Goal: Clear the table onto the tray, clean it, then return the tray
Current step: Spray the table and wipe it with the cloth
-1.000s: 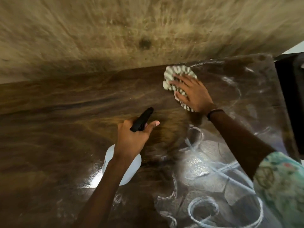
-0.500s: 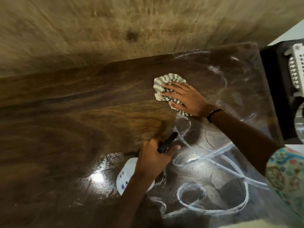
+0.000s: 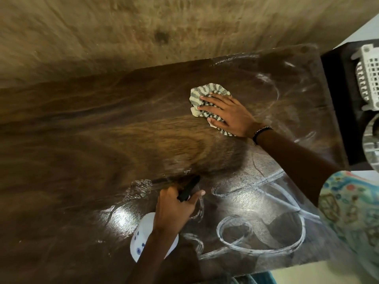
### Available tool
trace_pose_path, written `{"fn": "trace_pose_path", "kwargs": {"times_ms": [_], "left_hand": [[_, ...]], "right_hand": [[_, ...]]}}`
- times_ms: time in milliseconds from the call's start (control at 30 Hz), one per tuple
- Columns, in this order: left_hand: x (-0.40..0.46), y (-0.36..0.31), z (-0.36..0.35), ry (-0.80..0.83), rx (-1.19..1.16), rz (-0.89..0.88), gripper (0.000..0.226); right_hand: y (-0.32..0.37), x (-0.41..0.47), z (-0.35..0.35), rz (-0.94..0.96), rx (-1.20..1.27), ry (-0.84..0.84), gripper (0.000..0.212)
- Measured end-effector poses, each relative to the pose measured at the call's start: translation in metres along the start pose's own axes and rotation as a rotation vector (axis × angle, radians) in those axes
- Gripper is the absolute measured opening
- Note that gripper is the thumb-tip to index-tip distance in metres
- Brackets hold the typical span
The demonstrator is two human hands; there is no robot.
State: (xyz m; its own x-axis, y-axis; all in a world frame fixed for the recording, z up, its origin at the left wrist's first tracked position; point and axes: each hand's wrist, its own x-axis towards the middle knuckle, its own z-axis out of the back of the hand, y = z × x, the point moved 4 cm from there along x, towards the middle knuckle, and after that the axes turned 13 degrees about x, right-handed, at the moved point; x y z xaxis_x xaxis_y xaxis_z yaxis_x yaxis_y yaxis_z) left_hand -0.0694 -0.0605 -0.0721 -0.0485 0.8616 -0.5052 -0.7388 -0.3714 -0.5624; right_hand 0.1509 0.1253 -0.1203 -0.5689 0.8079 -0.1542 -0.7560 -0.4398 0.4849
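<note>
Item: dark brown glossy wooden table [image 3: 82, 140], grain running across, set against a tan rough-textured wall [image 3: 143, 27]. White curling smear trails cover the near right part of the top, with bright glare near the bottle.

Item: crumpled green-and-white striped cleaning cloth [image 3: 202, 95], lying flat on the table toward the far right side. The right hand [image 3: 227, 114] rests on it palm down, fingers straight and spread, pressing the cloth to the wood; cloth edges show beyond the fingertips and under the heel of the palm. A dark beaded bracelet [image 3: 261, 132] circles that wrist; a short patterned sleeve in green and blue [image 3: 348, 212] covers the upper arm.

Item: white plastic spray bottle with black trigger head [image 3: 141, 238], small blue marks on its body, held at the near centre of the table. The left hand [image 3: 174, 208] is wrapped round its neck, fingers curled, the black nozzle pointing toward the far right. Whether the bottle's base touches the table cannot be told, since the hand and forearm hide it.

Item: black tray-like surface [image 3: 338, 99] just beyond the table's right edge, bearing a white slotted plastic basket [image 3: 369, 78] and, nearer, what may be a glass or metal round vessel [image 3: 371, 140], cut off by the frame edge.
</note>
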Motion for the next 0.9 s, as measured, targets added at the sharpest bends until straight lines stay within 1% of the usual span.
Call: {"fn": "trace_pose_path", "kwargs": {"times_ms": [67,200,300,367,433,567,633,700,767,800,900], "left_hand": [[-0.004,0.009,0.003,0.001,-0.035,0.010,0.064],[-0.011,0.028,0.009,-0.059,-0.066,0.077,0.067],[-0.013,0.038,0.013,-0.081,-0.096,0.129,0.059],[-0.013,0.039,0.015,-0.077,-0.126,0.137,0.049],[-0.012,0.037,0.018,-0.096,-0.131,0.125,0.041],[-0.012,0.032,0.023,-0.111,-0.150,0.092,0.045],[-0.011,0.033,0.027,-0.122,-0.145,0.072,0.046],[-0.011,0.036,0.030,-0.133,-0.133,0.090,0.040],[-0.013,0.040,0.033,-0.149,-0.138,0.112,0.029],[-0.014,0.042,0.035,-0.159,-0.151,0.120,0.029],[-0.019,0.044,0.041,-0.152,-0.170,0.109,0.036]], "right_hand": [[0.002,-0.001,0.000,-0.005,0.007,-0.008,0.047],[0.006,-0.002,0.001,-0.016,0.007,-0.027,0.046],[0.016,-0.002,-0.006,-0.089,0.024,-0.105,0.045],[0.038,0.000,-0.019,-0.109,0.035,-0.154,0.044],[0.073,0.005,-0.039,-0.043,0.024,-0.130,0.043],[0.140,-0.005,-0.088,0.191,0.009,0.011,0.044],[0.152,-0.030,-0.102,0.274,-0.019,0.090,0.044],[0.146,-0.059,-0.102,0.322,-0.050,0.116,0.043],[0.122,-0.082,-0.088,0.290,-0.075,0.079,0.043],[0.105,-0.089,-0.079,0.239,-0.087,0.051,0.044],[0.064,-0.089,-0.054,-0.018,-0.063,-0.036,0.046]]}}
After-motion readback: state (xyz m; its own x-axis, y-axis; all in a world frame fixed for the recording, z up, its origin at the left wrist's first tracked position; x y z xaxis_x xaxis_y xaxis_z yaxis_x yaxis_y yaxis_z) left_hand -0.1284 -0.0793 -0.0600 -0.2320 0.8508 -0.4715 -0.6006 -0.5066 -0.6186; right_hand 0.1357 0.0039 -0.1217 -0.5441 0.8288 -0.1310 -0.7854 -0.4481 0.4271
